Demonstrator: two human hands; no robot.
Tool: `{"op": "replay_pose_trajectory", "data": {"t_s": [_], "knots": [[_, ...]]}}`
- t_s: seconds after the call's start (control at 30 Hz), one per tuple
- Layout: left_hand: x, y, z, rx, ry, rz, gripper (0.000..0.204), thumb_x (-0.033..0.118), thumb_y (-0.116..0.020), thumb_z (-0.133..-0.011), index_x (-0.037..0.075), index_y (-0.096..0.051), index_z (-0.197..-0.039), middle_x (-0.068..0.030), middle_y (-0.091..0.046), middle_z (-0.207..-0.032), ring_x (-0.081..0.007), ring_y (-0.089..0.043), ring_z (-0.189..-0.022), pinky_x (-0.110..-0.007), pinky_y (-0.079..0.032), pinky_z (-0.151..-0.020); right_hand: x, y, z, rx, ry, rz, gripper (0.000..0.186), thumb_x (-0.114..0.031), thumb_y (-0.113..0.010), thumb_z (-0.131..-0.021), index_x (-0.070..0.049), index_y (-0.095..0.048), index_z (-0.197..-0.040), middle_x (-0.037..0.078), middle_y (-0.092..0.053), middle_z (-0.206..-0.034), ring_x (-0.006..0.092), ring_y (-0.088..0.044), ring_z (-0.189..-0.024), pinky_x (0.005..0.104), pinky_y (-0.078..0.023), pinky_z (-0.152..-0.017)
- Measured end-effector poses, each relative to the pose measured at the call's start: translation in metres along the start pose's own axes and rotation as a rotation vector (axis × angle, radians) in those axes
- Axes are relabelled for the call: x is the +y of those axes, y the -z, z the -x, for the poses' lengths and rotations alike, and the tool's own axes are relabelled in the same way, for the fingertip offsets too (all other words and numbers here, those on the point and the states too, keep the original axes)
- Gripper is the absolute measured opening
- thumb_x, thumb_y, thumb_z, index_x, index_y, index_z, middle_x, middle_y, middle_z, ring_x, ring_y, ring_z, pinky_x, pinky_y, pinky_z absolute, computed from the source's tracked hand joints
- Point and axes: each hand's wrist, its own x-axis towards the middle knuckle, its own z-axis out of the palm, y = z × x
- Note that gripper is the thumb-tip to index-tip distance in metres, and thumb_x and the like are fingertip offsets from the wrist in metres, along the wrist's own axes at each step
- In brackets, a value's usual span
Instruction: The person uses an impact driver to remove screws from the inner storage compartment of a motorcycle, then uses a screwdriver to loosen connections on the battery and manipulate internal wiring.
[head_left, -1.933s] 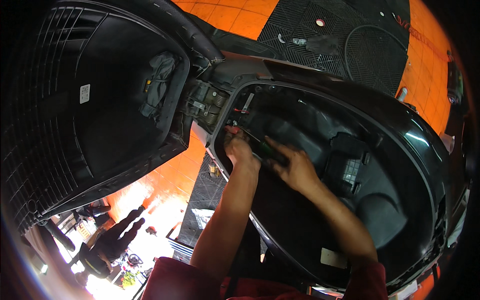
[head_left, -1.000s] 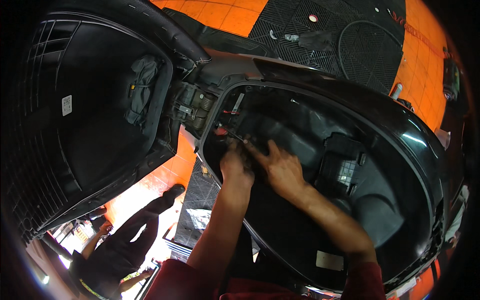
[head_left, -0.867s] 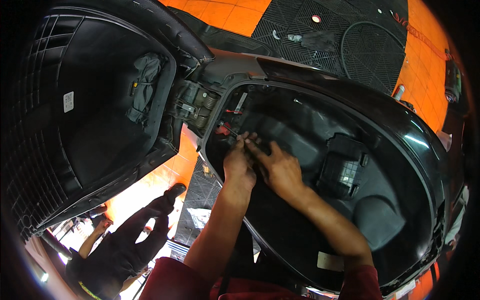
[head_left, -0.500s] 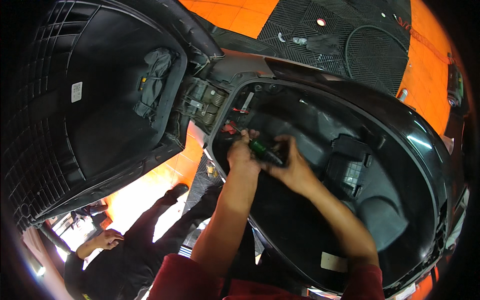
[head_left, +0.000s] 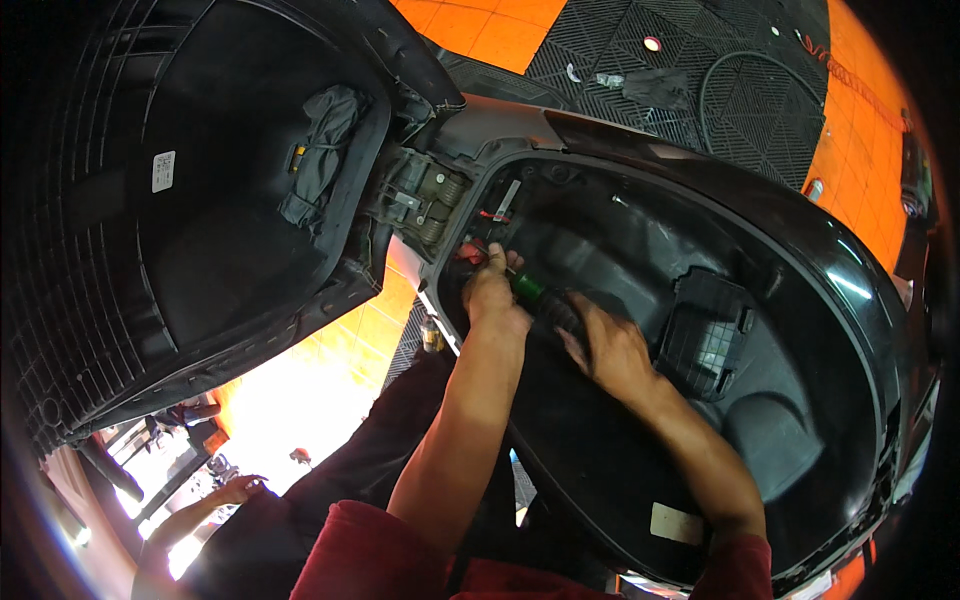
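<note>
A screwdriver with a green and black handle (head_left: 527, 289) slants inside a scooter's under-seat storage bin (head_left: 580, 420). My right hand (head_left: 615, 345) is closed around the black rear end of that handle. Farther forward, my left hand (head_left: 490, 295) is closed at the thin shaft, thumb pointing up. Just beyond the left fingertips is a red cover (head_left: 470, 252) in the bin's left corner, and the shaft leads toward it. The screwdriver's tip is hidden there. Close above lies a light strip (head_left: 507, 200) with a bit of red at its lower end.
The raised seat (head_left: 240, 200) stands open at left, a folded dark cloth bundle (head_left: 325, 155) strapped inside it. A spring hinge (head_left: 425, 200) joins it to the bin. A black slotted cover (head_left: 705, 335) sits in the bin's right part. Another person's hand (head_left: 240, 488) shows lower left.
My right hand has slid rightward and closed over the back of the screwdriver handle. The left hand stays near the red cover. The other person's legs and arm have shifted, and the view has moved slightly.
</note>
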Motion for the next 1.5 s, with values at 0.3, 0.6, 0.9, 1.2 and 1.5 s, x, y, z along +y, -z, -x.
{"op": "replay_pose_trajectory", "data": {"t_s": [0.3,0.6,0.9,1.2,1.5], "knots": [[0.003,0.001,0.01,-0.082,-0.031,-0.146,0.034,0.038,-0.049,-0.102,0.01,-0.054,-0.121,-0.0041,-0.067,-0.118,-0.0199,-0.059,-0.113,-0.041,-0.03,-0.106,-0.006,0.006,-0.013,0.148,-0.146,-0.16,0.061,-0.055,-0.045,-0.098,0.002,-0.06,-0.114,0.01,-0.058,-0.058,0.0239,-0.062,-0.06,0.0355,-0.049,-0.061],[0.001,0.005,0.013,-0.175,-0.021,-0.114,0.041,0.041,-0.051,-0.101,0.008,-0.056,-0.124,-0.0074,-0.065,-0.123,-0.0209,-0.058,-0.114,-0.039,-0.033,-0.105,-0.002,0.002,-0.007,-0.227,-0.774,-0.741,0.047,-0.036,-0.063,-0.094,-0.001,-0.055,-0.124,0.017,-0.063,-0.069,0.0314,-0.066,-0.069,0.0392,-0.054,-0.07],[0.006,0.004,0.023,-0.108,-0.014,0.008,0.026,0.027,-0.054,-0.101,0.007,-0.059,-0.116,-0.0058,-0.066,-0.109,-0.0191,-0.062,-0.102,-0.037,-0.043,-0.095,-0.002,0.015,-0.017,-0.354,-0.949,-0.808,0.04,-0.036,-0.064,-0.094,0.0,-0.058,-0.111,0.015,-0.058,-0.059,0.0332,-0.064,-0.062,0.0419,-0.054,-0.068],[0.009,-0.004,0.02,-0.049,0.042,0.104,0.02,0.026,-0.051,-0.102,0.009,-0.059,-0.11,-0.0038,-0.064,-0.098,-0.0182,-0.062,-0.091,-0.037,-0.046,-0.091,-0.009,0.004,-0.009,-0.139,-0.563,-0.524,0.064,-0.057,-0.042,-0.099,0.004,-0.06,-0.112,0.011,-0.057,-0.065,0.0244,-0.06,-0.056,0.0364,-0.05,-0.059],[0.01,-0.009,0.029,0.033,-0.007,0.004,0.021,0.026,-0.051,-0.103,0.009,-0.059,-0.112,-0.0043,-0.067,-0.102,-0.0179,-0.061,-0.097,-0.036,-0.047,-0.089,-0.008,0.02,-0.007,-0.069,0.127,0.247,0.054,-0.036,-0.064,-0.093,0.002,-0.053,-0.13,0.021,-0.065,-0.079,0.0341,-0.067,-0.089,0.043,-0.056,-0.081]]}}
